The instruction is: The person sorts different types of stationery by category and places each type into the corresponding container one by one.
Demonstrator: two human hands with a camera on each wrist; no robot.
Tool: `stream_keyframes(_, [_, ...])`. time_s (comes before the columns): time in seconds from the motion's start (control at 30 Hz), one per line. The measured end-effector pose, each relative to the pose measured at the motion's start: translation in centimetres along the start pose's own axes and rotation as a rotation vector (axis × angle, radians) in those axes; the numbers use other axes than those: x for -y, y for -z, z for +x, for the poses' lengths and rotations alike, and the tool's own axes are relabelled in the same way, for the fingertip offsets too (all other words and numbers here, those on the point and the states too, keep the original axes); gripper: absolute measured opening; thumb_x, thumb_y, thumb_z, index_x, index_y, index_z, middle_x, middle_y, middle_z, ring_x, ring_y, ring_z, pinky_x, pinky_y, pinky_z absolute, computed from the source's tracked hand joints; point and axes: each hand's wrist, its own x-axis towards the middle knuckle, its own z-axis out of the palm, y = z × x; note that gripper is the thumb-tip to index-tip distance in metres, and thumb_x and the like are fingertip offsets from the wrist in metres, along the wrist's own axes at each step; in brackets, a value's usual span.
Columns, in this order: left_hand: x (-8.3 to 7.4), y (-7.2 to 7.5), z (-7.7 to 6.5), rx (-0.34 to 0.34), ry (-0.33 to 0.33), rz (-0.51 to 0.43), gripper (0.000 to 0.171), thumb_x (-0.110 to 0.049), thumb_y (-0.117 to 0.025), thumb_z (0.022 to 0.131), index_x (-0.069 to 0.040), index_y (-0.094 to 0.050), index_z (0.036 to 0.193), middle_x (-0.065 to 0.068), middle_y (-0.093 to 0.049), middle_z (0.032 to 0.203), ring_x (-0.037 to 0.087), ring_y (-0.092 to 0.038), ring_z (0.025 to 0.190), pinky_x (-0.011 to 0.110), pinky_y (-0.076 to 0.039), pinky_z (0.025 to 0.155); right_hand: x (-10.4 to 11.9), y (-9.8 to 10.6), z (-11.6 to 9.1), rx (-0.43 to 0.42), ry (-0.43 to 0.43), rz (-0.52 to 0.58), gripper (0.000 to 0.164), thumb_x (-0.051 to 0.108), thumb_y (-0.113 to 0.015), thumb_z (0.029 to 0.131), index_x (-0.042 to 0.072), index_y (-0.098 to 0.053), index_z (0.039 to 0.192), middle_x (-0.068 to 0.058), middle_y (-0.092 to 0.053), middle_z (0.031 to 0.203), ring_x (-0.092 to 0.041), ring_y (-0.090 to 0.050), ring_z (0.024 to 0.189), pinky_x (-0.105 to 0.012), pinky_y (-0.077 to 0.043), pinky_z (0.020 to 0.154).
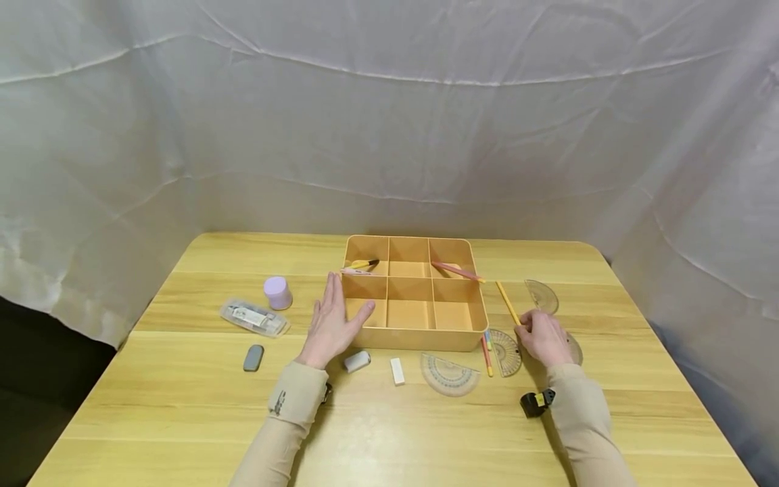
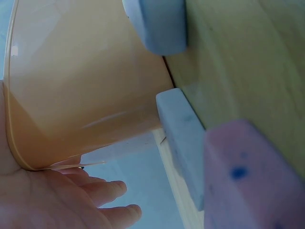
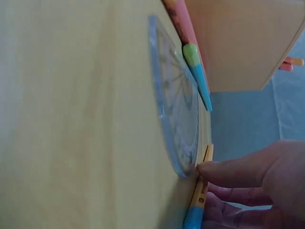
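- Head view: the box [image 1: 414, 339] shows its 6 compartments, with pens lying in the 2 outer back ones; the left wrist view shows only its outer walls.
- Left hand [image 1: 331, 328]: fingers extended along the box's left side, thumb spread over the rim.
- Right hand [image 1: 544, 336]: thumb and fingers pinch the yellow pen [image 1: 508, 302], on the table right of the box.
- Right wrist view: the pen's blue end and printing appear, both covered by the hand from above.
- Left wrist view: 1 pinkish block [image 2: 252, 181] bears a blue spot, indistinguishable in the head view.
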Motion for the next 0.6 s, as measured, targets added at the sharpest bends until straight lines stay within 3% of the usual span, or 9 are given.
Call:
stream_keyframes(0.3, [-0.05, -0.04, 0.02, 0.010, 0.006, -0.006, 0.098, -0.062, -0.039, 0.094, 0.002, 0.007, 0.152, 0.015, 0.014, 0.158, 0.026, 0.005, 0.143, 0.056, -0.002, 0.115, 0.07, 0.25, -0.01, 0.051, -0.039, -0.024, 0.017, 0.010, -0.061, 0.090, -0.006, -0.064, 0.094, -0.018, -0.065, 0.084, -0.035, -0.059, 0.079, -0.056, -0.042, 0.076])
stream_keyframes(0.6, [-0.08, 0.07, -0.06, 0.008, 0.008, -0.008, 0.098, -0.063, -0.039, 0.094, 0.003, 0.006, 0.152, 0.016, 0.014, 0.157, 0.027, 0.005, 0.143, 0.056, -0.002, 0.115, 0.09, 0.37, 0.07, 0.090, -0.043, -0.034, 0.018, 0.015, -0.060, 0.091, 0.000, -0.068, 0.083, -0.008, -0.063, 0.071, -0.021, -0.053, 0.060, -0.042, -0.044, 0.058])
